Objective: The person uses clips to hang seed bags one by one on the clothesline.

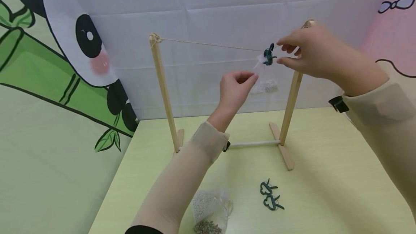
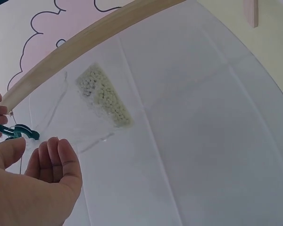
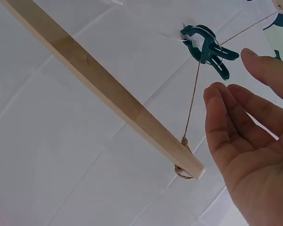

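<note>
A dark green spring clip (image 1: 269, 54) hangs on a thin string (image 1: 208, 45) and grips the top of a clear bag (image 1: 268, 86) with small pale pellets in its bottom. Just right of the clip is my right hand (image 1: 320, 55), its thumb and fingers spread apart around the handle side. In the right wrist view a gap shows between those fingers and the clip (image 3: 205, 43). My left hand (image 1: 236, 89) is below and left of the clip, beside the bag. Its fingers are loosely curled, with nothing visible between them and the thumb in the left wrist view.
Two wooden posts (image 1: 164, 93) hold up the string, joined low down by a white bar (image 1: 253, 143). Two more green clips (image 1: 272, 202) lie on the table (image 1: 318, 205). A clear bag (image 1: 211, 208) of pellets and darker bits lies near the left forearm. A white cloth hangs behind.
</note>
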The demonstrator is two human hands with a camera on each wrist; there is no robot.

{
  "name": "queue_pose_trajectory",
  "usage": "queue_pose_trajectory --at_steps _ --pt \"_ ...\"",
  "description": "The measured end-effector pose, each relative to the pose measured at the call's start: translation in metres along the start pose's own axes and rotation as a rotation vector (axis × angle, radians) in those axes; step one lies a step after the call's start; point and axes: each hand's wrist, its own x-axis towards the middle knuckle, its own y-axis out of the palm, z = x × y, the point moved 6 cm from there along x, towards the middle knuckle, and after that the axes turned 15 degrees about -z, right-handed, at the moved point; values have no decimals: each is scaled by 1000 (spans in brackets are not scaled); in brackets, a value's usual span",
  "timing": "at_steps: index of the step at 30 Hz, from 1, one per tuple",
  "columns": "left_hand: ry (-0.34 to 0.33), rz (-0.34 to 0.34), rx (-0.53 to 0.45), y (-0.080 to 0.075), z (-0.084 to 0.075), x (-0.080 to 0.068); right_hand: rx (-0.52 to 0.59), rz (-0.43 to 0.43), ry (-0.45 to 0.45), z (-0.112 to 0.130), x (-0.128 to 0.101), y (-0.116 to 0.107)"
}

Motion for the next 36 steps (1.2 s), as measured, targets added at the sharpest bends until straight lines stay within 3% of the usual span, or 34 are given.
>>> queue_pose_trajectory --at_steps 10,18,30,36 --pt "0 12 -16 -12 7 -10 72 -83 -32 6 -28 1" --pt "14 6 -17 -26 11 -26 72 -138 -34 17 -42 0" --pt "26 1 -65 -44 6 -45 117 -172 -8 20 -62 0" --pt "10 14 -75 -55 13 -58 162 -184 -15 24 -80 4"
